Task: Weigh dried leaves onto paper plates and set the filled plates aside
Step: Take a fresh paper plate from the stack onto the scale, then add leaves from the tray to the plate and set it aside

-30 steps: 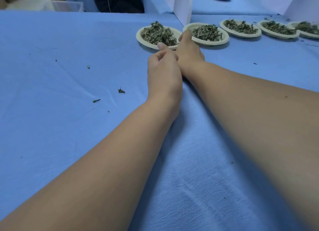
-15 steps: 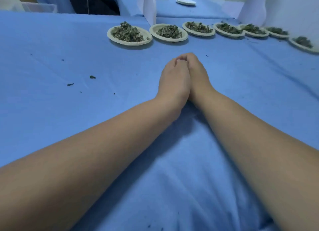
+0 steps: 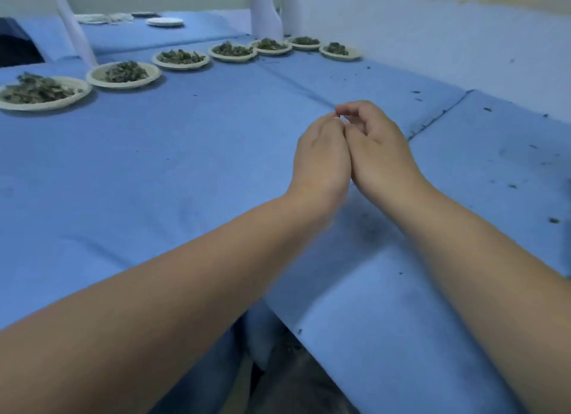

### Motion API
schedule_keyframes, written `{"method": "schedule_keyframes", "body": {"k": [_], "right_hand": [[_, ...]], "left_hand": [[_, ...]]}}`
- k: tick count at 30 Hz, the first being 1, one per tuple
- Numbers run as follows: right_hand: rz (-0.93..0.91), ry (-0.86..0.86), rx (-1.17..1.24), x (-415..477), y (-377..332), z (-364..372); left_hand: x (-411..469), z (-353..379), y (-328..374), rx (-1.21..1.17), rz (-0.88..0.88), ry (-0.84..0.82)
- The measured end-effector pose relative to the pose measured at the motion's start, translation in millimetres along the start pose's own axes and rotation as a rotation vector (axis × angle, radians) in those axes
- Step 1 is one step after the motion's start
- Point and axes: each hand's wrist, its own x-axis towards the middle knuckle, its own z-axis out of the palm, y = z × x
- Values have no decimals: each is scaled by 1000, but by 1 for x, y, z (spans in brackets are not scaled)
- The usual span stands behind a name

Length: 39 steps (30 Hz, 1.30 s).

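While my forearms reach out over the blue-covered surface (image 3: 154, 172), my two hands meet side by side just above it, touching along their inner edges. My left hand (image 3: 321, 157) shows me its back, with the fingers bent forward and their tips hidden, so I cannot tell how tightly they close or whether they pinch anything. My right hand (image 3: 378, 149) has its fingers curled, the forefinger hooked over toward the thumb with a small gap between, and I see nothing held in it. Dark crumbs (image 3: 554, 220) of leaf lie scattered on the cloth to my right. Well away to the far left, seven paper plates (image 3: 123, 85) stand in a line running back toward the wall, each heaped with dried leaves (image 3: 125, 71). Beyond them rise two white posts (image 3: 265, 8), and an unfilled white plate (image 3: 165, 21) sits on the further surface behind.
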Motion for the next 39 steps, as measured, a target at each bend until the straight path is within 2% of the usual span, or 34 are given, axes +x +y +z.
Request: {"method": "schedule_keyframes", "body": {"k": [8, 11, 14, 17, 19, 24, 28, 30, 35, 39], "right_hand": [[77, 301, -108, -84, 47, -173], [123, 418, -173, -121, 75, -231], [181, 513, -307, -158, 106, -287], [247, 550, -644, -185, 130, -335], [277, 565, -807, -194, 140, -357], [534, 543, -1030, -204, 158, -376], [568, 535, -1128, -201, 162, -369], [559, 524, -1158, -198, 164, -367], [550, 502, -1192, -195, 168, -367], [542, 498, -1202, -196, 170, -367]], "left_hand": [[-62, 155, -11, -103, -19, -290], [-75, 207, -18, -45, 19, -387], [-80, 253, -21, 233, 205, -472], [-76, 288, -25, 521, 494, -527], [-67, 306, -25, 626, 667, -521], [-41, 348, -14, 941, 965, -544], [-30, 367, -2, 1144, 1126, -566], [-28, 371, 3, 1170, 1163, -562], [-26, 375, 20, 1246, 1117, -610], [-24, 377, 26, 1394, 1236, -628]]}}
